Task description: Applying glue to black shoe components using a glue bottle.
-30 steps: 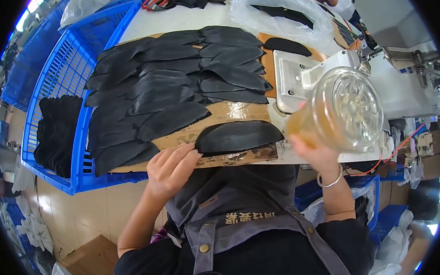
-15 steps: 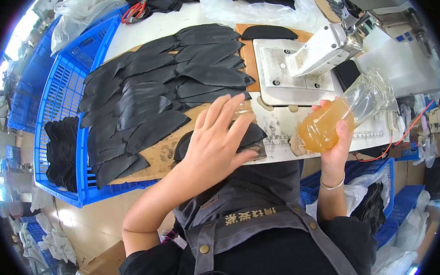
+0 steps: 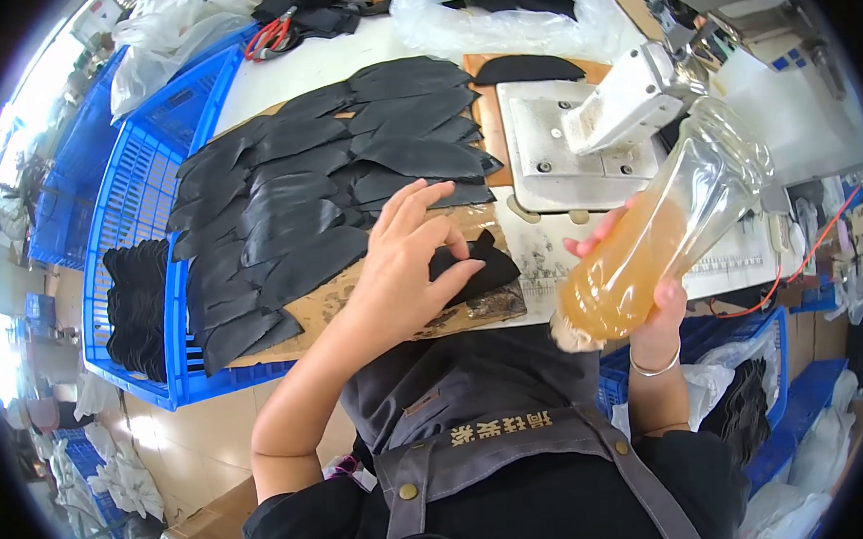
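Note:
My right hand [image 3: 663,306] is wrapped round a clear bottle [image 3: 644,234] of amber, glue-like liquid. The bottle leans with its crusted, tan end [image 3: 576,335] low and to the left, over the table's front edge. My left hand [image 3: 413,261] has its thumb and bent index finger closed on a black leather piece [image 3: 485,272], whose edge stands up near the fingertips; the other fingers reach forward. Beneath this piece is a stained cardboard sheet [image 3: 345,289]. Rows of overlapping black leather pieces [image 3: 290,184] cover the sheet's left and far parts.
Beyond the bottle stands a white machine [image 3: 628,108] with a flat metal base. Left of the table are blue crates [image 3: 179,380], one holding stacked black pieces [image 3: 138,309]. Red-handled pliers [image 3: 270,36] and a clear plastic bag [image 3: 506,17] lie at the back.
The bottle's crusted end has swung left and nearer to me. My left thumb and index finger have drawn together on the black piece, raising its edge.

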`<act>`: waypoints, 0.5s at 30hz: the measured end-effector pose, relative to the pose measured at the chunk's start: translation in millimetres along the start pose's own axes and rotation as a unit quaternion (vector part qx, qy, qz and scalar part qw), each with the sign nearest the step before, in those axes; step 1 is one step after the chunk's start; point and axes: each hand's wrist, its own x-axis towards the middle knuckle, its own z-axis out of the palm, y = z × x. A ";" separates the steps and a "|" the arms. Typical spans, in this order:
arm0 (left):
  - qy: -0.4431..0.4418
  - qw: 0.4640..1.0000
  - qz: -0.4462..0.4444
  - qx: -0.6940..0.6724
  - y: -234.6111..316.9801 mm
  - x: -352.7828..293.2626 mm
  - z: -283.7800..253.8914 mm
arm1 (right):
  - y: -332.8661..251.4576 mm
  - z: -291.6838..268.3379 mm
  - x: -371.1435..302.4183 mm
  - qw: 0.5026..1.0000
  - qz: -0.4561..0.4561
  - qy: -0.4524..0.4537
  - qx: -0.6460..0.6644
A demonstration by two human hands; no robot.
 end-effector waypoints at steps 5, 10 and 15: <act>0.080 0.991 -0.022 -0.102 -6.9 -9.6 -13.4 | 10.8 42.3 10.4 0.993 0.097 -0.066 0.019; 0.266 0.908 -0.145 -0.289 -27.6 -55.8 -98.8 | 26.5 40.8 12.0 0.994 0.088 -0.053 0.041; 0.467 0.878 -0.104 0.031 -60.4 -90.8 -181.4 | 25.3 46.4 15.1 0.994 0.105 -0.010 0.018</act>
